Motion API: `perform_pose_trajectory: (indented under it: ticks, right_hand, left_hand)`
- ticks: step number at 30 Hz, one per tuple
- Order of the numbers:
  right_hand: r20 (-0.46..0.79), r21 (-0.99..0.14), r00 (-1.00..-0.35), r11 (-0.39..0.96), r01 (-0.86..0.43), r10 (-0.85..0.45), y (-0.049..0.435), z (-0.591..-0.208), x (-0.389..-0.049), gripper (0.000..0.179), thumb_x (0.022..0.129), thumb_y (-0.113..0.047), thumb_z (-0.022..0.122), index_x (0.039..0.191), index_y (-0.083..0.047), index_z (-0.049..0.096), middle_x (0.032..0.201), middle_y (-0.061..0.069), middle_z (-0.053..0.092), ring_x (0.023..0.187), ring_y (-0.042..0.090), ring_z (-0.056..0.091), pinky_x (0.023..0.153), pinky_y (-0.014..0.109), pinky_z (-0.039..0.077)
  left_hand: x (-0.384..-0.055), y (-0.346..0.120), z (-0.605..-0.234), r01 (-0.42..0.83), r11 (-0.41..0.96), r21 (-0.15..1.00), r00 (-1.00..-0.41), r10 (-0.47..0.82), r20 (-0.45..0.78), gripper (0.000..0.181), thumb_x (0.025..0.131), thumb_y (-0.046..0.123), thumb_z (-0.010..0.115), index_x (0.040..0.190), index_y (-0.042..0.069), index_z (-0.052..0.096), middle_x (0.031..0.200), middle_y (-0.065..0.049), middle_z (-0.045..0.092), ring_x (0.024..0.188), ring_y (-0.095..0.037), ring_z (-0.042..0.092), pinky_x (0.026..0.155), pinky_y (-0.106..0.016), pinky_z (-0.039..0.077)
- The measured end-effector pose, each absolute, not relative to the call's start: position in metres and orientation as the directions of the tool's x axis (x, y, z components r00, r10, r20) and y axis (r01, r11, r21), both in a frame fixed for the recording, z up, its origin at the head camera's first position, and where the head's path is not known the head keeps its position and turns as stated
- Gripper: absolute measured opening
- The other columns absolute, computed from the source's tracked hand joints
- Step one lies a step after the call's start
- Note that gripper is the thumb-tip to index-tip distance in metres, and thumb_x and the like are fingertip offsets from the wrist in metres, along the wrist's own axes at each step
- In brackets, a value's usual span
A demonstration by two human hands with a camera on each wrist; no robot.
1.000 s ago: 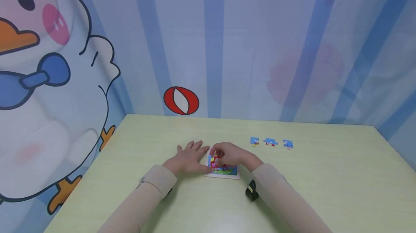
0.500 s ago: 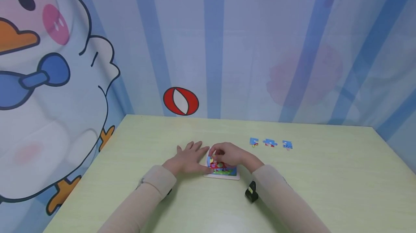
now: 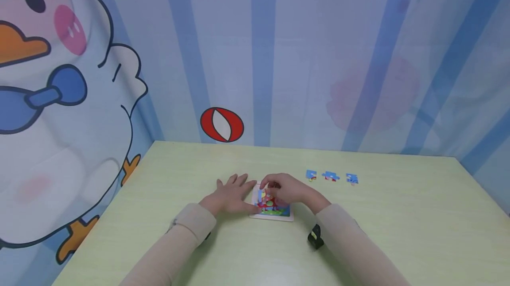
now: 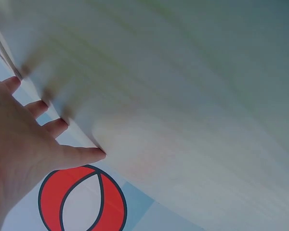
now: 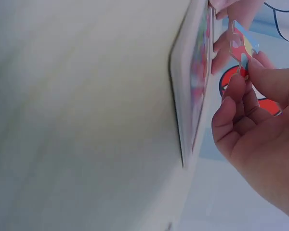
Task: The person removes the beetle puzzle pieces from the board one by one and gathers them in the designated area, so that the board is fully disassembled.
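A small jigsaw puzzle board (image 3: pixel 272 218) with a pale frame and a bright picture lies on the table. My left hand (image 3: pixel 229 195) rests flat at its left side, fingers spread and thumb at the board's edge. Above the board, my right hand (image 3: pixel 287 188) pinches a puzzle piece (image 5: pixel 241 44) between thumb and fingers. The right wrist view shows this piece as red, yellow and blue, held tilted and apart from the board. Part of the board's upper right is hidden behind the right hand. In the left wrist view, the left hand (image 4: pixel 33 144) shows straight, spread fingers against the tabletop.
Three loose puzzle pieces, a left one (image 3: pixel 311 175), a middle one (image 3: pixel 330 175) and a right one (image 3: pixel 352 179), lie in a row beyond the board to the right. A printed cloth backdrop (image 3: pixel 295 64) stands behind the pale table (image 3: pixel 398 224).
My right hand and forearm have shifted slightly to the right, and the pinched piece has moved with them. The left hand stays in place.
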State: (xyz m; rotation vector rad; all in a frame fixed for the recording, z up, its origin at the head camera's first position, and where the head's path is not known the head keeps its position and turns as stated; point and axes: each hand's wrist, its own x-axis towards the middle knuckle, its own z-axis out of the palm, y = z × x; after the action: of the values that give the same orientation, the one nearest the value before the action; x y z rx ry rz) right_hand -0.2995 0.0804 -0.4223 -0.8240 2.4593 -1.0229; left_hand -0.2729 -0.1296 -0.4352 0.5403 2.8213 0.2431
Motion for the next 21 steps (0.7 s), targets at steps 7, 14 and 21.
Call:
perform_pose_trajectory:
  ticks: [7,14,21]
  right_hand:
    - [-0.065,-0.724,-0.787,0.572,-0.385,-0.613,0.107,-0.414,-0.297,0.018,0.097,-0.003,0.052,0.107,-0.011,0.064,0.082,0.004,0.057,0.071,0.015,0.049,0.065,0.028,0.043]
    - [-0.052,-0.710,-0.818,0.597,-0.373,-0.574,0.139,-0.410,-0.296,0.019,0.097,-0.003,0.050,0.110,-0.009,0.063,0.087,0.006,0.056,0.075,0.023,0.054,0.063,0.030,0.043]
    - [-0.036,-0.717,-0.836,0.597,-0.360,-0.547,0.167,-0.411,-0.297,0.018,0.097,-0.003,0.051,0.112,-0.003,0.061,0.087,0.010,0.060,0.077,0.027,0.056,0.067,0.031,0.045]
  left_hand:
    - [-0.273,-0.127,-0.435,0.332,0.920,0.208,-0.902,0.374,-0.216,0.086,0.082,0.065,0.057,0.152,0.022,0.032,0.159,-0.010,0.021,0.145,-0.040,0.015,0.103,-0.076,0.014]
    - [-0.273,-0.128,-0.437,0.326,0.919,0.221,-0.903,0.372,-0.214,0.086,0.082,0.065,0.058,0.152,0.022,0.032,0.159,-0.010,0.021,0.145,-0.039,0.014,0.104,-0.075,0.012]
    - [-0.273,-0.129,-0.438,0.328,0.918,0.221,-0.903,0.374,-0.213,0.087,0.081,0.065,0.058,0.152,0.023,0.032,0.159,-0.010,0.021,0.145,-0.039,0.014,0.104,-0.075,0.012]
